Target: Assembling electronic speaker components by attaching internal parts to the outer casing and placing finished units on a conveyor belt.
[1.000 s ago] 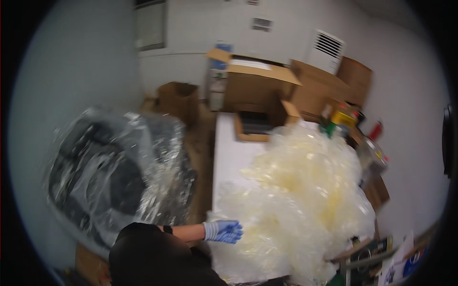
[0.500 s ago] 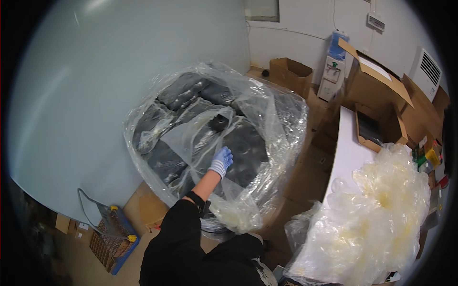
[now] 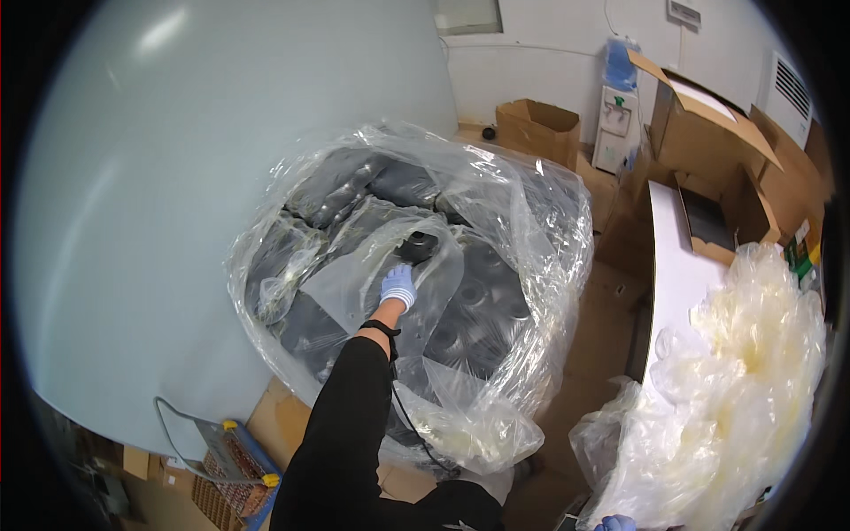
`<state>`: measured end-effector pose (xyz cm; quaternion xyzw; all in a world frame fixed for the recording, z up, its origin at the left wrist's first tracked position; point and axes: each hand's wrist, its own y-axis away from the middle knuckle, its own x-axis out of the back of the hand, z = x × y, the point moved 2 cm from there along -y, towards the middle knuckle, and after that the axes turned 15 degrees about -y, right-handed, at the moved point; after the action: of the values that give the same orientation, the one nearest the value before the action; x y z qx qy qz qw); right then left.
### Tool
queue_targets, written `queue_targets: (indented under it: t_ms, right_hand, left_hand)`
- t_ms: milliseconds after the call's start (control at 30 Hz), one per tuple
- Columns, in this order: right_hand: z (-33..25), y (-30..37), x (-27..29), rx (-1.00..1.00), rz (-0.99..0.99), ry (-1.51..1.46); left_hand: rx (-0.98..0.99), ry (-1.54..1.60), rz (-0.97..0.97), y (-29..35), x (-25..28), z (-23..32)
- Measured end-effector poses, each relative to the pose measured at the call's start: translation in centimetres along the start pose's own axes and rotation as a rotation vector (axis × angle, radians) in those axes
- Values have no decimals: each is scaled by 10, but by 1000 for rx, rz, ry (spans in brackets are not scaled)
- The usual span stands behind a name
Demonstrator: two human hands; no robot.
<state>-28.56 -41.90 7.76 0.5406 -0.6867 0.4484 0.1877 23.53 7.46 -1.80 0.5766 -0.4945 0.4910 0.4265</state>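
My left hand (image 3: 398, 286), in a blue and white striped glove, reaches over a large clear plastic wrap (image 3: 551, 239). Its fingers are curled in at the near edge of a small black round part (image 3: 417, 246), over a loose plastic sheet (image 3: 354, 265); what they grip is hidden. Dark rounded pieces (image 3: 474, 296) in clear film lie packed together inside the wrap. A black wrist strap (image 3: 381, 328) with a thin cord circles my left wrist. Just a bit of my right hand (image 3: 616, 523), also gloved, shows at the lower edge beside the table; its fingers are mostly cut off.
To the right, a white table (image 3: 666, 232) carries a heap of crumpled clear plastic (image 3: 735, 389) and an open carton (image 3: 722, 208). Behind stand a cardboard box (image 3: 537, 133) and a water dispenser (image 3: 617, 124). A blue-edged cart (image 3: 239, 469) stands lower left, near a pale wall panel (image 3: 177, 221).
My left hand has moved forward and slightly left, to the black round part. My right hand has come into view at the lower edge. The view has shifted a little.
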Motion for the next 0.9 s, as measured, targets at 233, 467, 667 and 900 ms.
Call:
queue_targets:
  t_ms: [233, 467, 667, 900]
  right_hand:
    - [-10, -4, -27, 12, -162, -112]
    - [-8, -20, -36, -48, -200, -185]
    - [6, -16, -20, -51, -227, -118]
    - [-9, -73, -34, -92, -188, -323]
  left_hand:
    - [-138, -201, 355, -36, -16, 24]
    - [113, 238, 268, -7, -48, 45]
    - [187, 2165, -483, 158, 125, 100]
    - [-65, 2486, -301, 274, 293, 9]
